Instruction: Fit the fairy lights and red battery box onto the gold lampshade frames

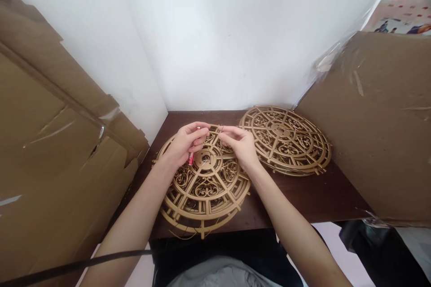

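Observation:
A round gold filigree disc [205, 188] lies on the dark brown table [303, 197] in front of me, stacked on another like it. My left hand [185, 143] is closed around a small red tool [191, 158] above the disc's hub. My right hand [240, 143] hovers over the far rim, fingers pinched on a thin wire that I can barely make out. The two hands nearly meet over the disc's far side.
A second stack of gold discs [286, 139] lies at the back right. Large cardboard sheets lean at the left [50, 143] and the right [380, 130]. White walls close the corner behind. A black cable [67, 269] crosses the lower left.

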`<state>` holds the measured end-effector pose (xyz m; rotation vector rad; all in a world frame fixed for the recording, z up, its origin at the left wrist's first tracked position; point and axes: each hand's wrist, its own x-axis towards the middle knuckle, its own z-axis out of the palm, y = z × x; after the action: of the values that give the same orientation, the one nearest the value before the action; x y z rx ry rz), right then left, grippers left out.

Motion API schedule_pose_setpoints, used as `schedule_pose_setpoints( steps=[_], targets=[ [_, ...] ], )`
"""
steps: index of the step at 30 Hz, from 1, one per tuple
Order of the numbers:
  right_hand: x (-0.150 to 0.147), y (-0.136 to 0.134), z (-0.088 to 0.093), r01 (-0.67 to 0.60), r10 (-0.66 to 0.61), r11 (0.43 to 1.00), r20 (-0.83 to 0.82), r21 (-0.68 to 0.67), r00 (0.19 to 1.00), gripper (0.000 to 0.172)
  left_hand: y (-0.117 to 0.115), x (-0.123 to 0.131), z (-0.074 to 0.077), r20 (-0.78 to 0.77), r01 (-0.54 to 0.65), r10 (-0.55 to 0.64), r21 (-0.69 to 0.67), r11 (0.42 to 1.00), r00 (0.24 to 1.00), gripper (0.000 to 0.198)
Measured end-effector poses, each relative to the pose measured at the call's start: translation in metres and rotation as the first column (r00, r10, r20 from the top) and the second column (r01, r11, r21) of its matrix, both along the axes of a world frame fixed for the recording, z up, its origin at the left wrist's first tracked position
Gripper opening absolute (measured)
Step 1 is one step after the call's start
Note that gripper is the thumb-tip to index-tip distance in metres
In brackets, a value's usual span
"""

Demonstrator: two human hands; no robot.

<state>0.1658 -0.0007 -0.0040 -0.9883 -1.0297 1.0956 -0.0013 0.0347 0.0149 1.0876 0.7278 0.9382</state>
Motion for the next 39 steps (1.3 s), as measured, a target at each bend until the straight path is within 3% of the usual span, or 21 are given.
schedule_pose_setpoints(
  steps=[5, 14, 25, 32, 39],
  targets=[
    [-0.0013, 0.0007, -0.0010, -0.009, 0.008, 1.000, -0.069, -0.010, 0.998, 0.024, -0.0024, 0.0024, -0.0018, -0.108, 0.014, -0.013, 0.010, 1.000, 0.994, 0.022],
    [-0.0032, -0.0020, -0.0030, -0.134, 0.134, 0.991, 0.040, -0.006, 0.990, 0.016, -0.0048, 0.0030, 0.0002, -0.203, 0.041, -0.027, 0.067, 0.997, 0.979, 0.024],
    [-0.0012, -0.0030, -0.0011, -0.100, 0.100, 0.995, 0.122, -0.009, 0.987, 0.020, -0.0051, 0.0046, -0.0045, -0.230, -0.013, 0.059, 0.199, 0.980, 0.971, 0.023],
    [0.0001, -0.0017, -0.0014, -0.072, 0.073, 0.997, 0.123, -0.013, 0.990, 0.020, -0.0036, 0.0048, -0.0060, -0.210, -0.126, 0.178, 0.240, 0.963, 0.961, 0.024],
    [0.0000, -0.0023, -0.0021, -0.095, 0.092, 0.995, 0.157, 0.013, 0.983, 0.024, -0.0059, 0.0081, -0.0072, -0.270, -0.111, 0.200, 0.312, 0.944, 0.942, 0.024]
  ],
)
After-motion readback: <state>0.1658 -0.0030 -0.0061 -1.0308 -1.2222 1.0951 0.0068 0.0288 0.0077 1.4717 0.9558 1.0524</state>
